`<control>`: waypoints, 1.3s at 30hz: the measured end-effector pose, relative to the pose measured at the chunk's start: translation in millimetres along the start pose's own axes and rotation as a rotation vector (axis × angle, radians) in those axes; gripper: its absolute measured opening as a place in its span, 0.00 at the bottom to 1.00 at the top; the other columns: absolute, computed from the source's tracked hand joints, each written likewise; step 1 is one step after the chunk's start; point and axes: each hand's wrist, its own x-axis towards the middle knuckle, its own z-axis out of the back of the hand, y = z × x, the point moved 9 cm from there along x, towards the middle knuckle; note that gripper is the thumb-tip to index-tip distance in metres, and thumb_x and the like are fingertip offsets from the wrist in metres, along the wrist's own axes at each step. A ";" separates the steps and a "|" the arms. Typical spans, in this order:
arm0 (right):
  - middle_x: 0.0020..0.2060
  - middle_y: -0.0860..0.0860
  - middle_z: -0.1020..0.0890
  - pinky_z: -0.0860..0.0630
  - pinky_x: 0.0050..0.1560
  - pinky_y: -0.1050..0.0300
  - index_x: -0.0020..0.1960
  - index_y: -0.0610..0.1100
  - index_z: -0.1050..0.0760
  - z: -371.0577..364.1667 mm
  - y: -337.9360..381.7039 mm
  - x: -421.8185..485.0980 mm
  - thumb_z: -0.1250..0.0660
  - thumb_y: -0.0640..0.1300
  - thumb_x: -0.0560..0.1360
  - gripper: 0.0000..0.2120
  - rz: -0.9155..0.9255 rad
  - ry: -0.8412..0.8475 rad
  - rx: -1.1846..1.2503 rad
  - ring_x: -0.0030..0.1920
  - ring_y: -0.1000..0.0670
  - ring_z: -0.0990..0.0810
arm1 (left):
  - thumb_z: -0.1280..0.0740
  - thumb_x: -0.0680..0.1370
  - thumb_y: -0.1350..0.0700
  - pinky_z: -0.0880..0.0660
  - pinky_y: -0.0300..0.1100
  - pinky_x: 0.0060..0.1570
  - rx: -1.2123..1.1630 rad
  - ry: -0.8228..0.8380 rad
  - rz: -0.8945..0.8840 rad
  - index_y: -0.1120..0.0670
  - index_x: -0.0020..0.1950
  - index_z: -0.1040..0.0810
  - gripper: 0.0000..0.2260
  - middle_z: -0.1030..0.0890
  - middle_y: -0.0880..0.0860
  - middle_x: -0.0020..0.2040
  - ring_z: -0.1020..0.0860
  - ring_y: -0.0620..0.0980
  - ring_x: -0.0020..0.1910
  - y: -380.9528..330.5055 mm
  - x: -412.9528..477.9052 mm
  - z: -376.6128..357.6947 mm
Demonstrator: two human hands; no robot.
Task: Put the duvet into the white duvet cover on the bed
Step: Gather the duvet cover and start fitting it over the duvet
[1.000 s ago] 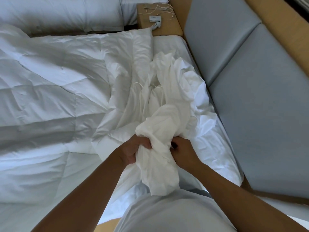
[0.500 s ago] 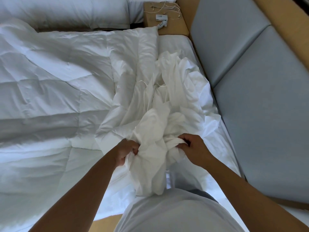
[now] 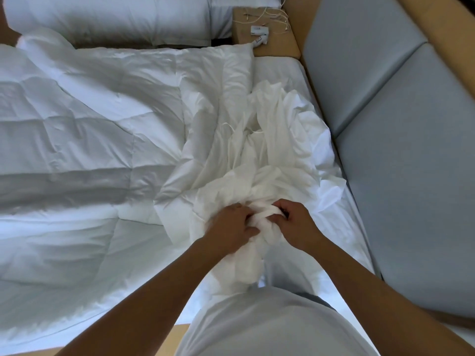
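The white quilted duvet [image 3: 84, 140] lies spread over the left and middle of the bed. The white duvet cover [image 3: 272, 150] is a crumpled heap on the bed's right side, partly over the duvet's right edge. Both hands meet at the near end of that heap. My left hand [image 3: 232, 226] grips a bunch of the cover's fabric, thumb curled over it. My right hand [image 3: 295, 222] pinches a rolled fold of the same fabric just to the right. A loose tail of the cover [image 3: 246, 268] hangs down toward my body.
Two white pillows [image 3: 115, 19] lie at the head of the bed. A wooden ledge [image 3: 272, 39] there carries a white charger and cable [image 3: 259, 32]. Grey padded panels [image 3: 401, 119] run along the bed's right side. The wooden bed frame edge [image 3: 177, 332] is at my waist.
Both hands have regripped the bunched cover and moved closer together, now almost touching around a rolled fold. The heap has shifted slightly; the duvet has not moved.
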 end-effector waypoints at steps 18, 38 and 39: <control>0.35 0.54 0.21 0.27 0.37 0.64 0.43 0.50 0.23 12.6 -64.1 -10.5 0.18 0.47 0.66 0.14 -0.151 -0.119 0.101 0.32 0.56 0.27 | 0.32 0.77 0.53 0.26 0.47 0.42 -0.042 -0.129 0.010 0.49 0.38 0.28 0.09 0.17 0.52 0.40 0.19 0.56 0.43 11.4 12.5 20.1; 0.32 0.54 0.18 0.27 0.32 0.61 0.41 0.47 0.21 72.3 -22.4 34.8 0.27 0.48 0.76 0.08 -0.051 -0.260 -0.030 0.32 0.57 0.21 | 0.30 0.78 0.49 0.27 0.48 0.48 -0.159 -0.065 0.072 0.57 0.51 0.19 0.11 0.16 0.53 0.46 0.20 0.55 0.48 39.6 14.8 4.9; 0.30 0.53 0.19 0.28 0.32 0.60 0.40 0.46 0.22 86.6 -29.4 29.3 0.28 0.50 0.77 0.11 -0.079 -0.346 -0.068 0.30 0.56 0.22 | 0.30 0.78 0.49 0.27 0.46 0.49 -0.182 -0.064 0.098 0.57 0.52 0.19 0.11 0.16 0.53 0.47 0.20 0.54 0.49 44.6 15.5 5.0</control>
